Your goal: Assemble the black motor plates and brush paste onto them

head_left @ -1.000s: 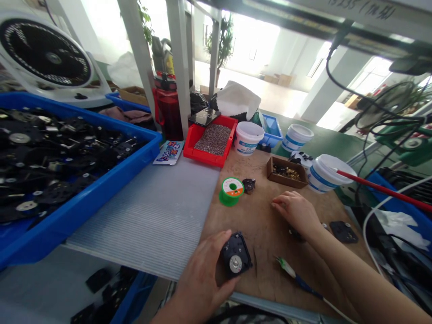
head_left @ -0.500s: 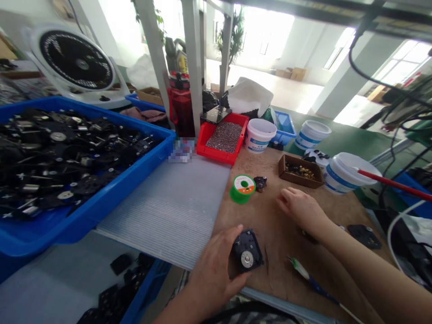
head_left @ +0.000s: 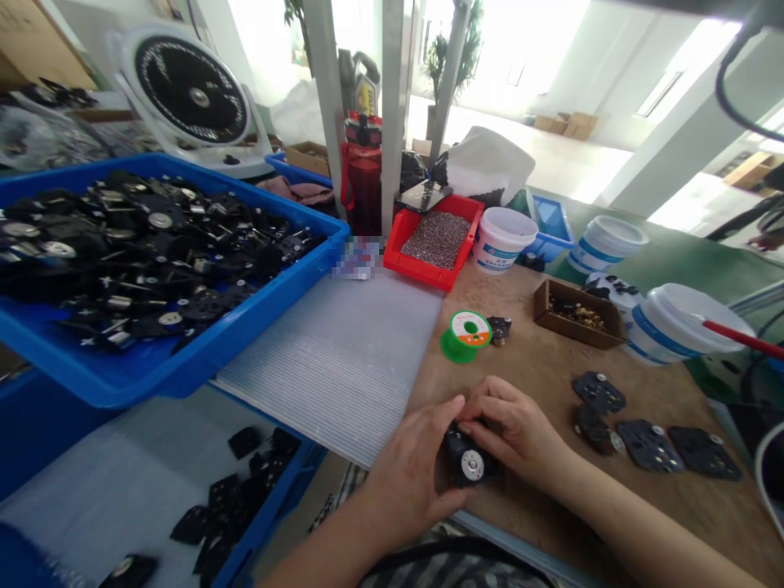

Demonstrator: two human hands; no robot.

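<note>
Person's L hand (head_left: 410, 469) has the black part (head_left: 456, 457) held snug btwn thumb & fingers, silver disc (head_left: 472, 465) facing up, near the front edge of the brown board (head_left: 532, 367). R hand (head_left: 511, 425) is at the part's far R side, fingers bunched narrow & touching it; from here I can't tell if they're pinching anything small, fingertips mostly hidden.

Just beyond the grip: green spool (head_left: 466, 333), w/ a small dark part (head_left: 501, 329) just beside it on the R. R of the grip, past the R wrist: flat black plates (head_left: 649, 445) + a chunkier dark unit (head_left: 594, 429) in a loose group. Farther off, beyond & R: brown carton (head_left: 569, 331) w/ gold-coloured bits in it. Straight beyond the spool: red bin (head_left: 422, 273) of tiny metal pcs. Well L of the grip: big blue tray (head_left: 257, 318), heaped w/ black assemblies.
</note>
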